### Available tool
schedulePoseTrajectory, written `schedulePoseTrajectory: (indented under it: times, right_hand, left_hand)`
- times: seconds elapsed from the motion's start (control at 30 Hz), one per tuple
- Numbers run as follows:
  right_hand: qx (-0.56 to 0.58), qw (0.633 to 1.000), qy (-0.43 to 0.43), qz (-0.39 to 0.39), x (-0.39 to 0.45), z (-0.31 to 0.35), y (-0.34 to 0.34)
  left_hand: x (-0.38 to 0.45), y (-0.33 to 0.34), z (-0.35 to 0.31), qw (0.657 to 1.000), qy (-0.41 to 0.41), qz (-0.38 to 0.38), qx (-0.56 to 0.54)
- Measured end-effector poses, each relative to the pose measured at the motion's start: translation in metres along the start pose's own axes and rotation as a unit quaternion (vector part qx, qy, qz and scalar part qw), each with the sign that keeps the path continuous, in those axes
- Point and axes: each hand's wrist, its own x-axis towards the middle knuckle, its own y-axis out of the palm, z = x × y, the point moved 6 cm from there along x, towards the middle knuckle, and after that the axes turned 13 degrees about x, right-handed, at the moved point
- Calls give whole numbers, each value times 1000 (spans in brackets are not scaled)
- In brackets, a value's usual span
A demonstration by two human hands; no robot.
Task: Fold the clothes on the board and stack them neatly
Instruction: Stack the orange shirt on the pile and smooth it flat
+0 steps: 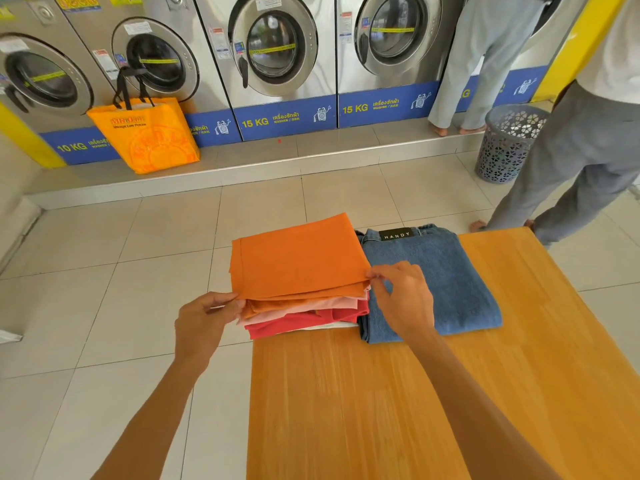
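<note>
Squaring the orange cloth (298,258) atop the stack (304,313) at the board's (519,341) far left corner: left hand (204,323) and right hand (401,299) each pinch a near corner. Folded jeans (433,282) lie alongside. Apparently nearly finished; no unfolded clothes visible.

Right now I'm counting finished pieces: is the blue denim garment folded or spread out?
Folded: the blue denim garment lies as a compact layered rectangle on the wooden board.
</note>
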Motion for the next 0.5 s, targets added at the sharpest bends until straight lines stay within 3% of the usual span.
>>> schedulePoseTrajectory:
  times: [0.13, 0.2, 0.3, 0.4, 0.5]
  right_hand:
    - [11, 1000, -10, 20, 3, 6, 2]
    - [12, 999, -18, 44, 4, 11, 7]
    - [5, 998, -26, 50, 6, 17, 11]
    - [5, 1000, -21, 6, 14, 27, 12]
    - [13, 999, 27, -14, 29, 35, 21]
  left_hand:
    - [-1, -9, 15, 996, -13, 15, -92]
    - [-2, -14, 19, 999, -6, -22, -32]
    - [-4, -8, 8, 990, 75, -35, 114]
    - [-8, 0, -7, 980, 121, -23, 154]
    - [-10, 0, -24, 961, 159, -90, 205]
